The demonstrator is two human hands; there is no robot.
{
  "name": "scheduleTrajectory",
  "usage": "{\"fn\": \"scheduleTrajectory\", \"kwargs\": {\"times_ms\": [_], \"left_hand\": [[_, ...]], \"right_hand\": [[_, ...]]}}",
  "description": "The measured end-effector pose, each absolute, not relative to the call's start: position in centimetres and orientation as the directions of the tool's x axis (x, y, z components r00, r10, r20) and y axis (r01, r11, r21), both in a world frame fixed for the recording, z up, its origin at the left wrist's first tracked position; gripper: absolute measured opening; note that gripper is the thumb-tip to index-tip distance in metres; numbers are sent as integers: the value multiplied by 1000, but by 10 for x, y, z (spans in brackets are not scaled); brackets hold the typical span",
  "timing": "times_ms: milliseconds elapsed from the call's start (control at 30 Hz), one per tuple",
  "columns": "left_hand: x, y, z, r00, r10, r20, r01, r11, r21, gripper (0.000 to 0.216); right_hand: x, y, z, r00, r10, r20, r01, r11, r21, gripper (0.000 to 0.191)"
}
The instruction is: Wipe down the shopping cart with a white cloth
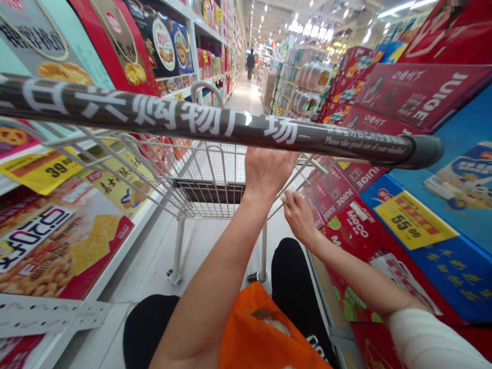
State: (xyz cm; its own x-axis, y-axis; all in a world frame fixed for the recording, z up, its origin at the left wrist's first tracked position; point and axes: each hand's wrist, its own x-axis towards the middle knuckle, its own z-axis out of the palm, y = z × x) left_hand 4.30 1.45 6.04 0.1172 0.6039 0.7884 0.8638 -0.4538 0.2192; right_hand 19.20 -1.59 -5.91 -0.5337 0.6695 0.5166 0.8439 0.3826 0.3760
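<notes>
A shopping cart (215, 148) stands in front of me, its dark handle bar (161, 115) with white lettering crossing the view. My left hand (267, 171) reaches in under the bar to the right part of the wire basket; its fingers are hidden behind the bar. Just below and to the right, my right hand (298, 212) is closed at the cart's right side wires. A small whitish bit shows at its fingertips, too unclear to name.
Shelves of boxed snacks (34, 241) line the left side, with a yellow price tag (42, 169). Stacked red drink cartons (415, 97) and a blue box (434, 256) rise close on the right. Down the aisle (246, 95) stands a distant person (250, 64).
</notes>
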Motion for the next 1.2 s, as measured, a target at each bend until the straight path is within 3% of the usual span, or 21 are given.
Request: {"fn": "scheduleTrajectory", "kwargs": {"times_ms": [200, 367, 567, 800, 1000, 1200], "left_hand": [[44, 14, 61, 124, 619, 776, 865, -450, 221, 46], [43, 12, 63, 133, 617, 775, 872, -445, 205, 50], [43, 13, 61, 129, 618, 776, 878, -435, 201, 52], [43, 12, 62, 144, 620, 771, 890, -421, 173, 46], [44, 13, 62, 123, 628, 768, 894, -406, 188, 43], [44, 18, 59, 93, 612, 785, 911, -371, 181, 47]], "right_hand": [[208, -8, -85, -492, 569, 659, 870, 359, 339, 38], [211, 0, -115, -575, 573, 584, 817, 435, 378, 37], [228, 11, -115, -418, 522, 744, 887, 412, 210, 31], [233, 20, -147, -595, 552, 585, 771, 596, 222, 36], [246, 27, -131, -466, 497, 732, 829, 534, 164, 32], [238, 16, -128, -556, 509, 657, 751, 647, 134, 32]]}}
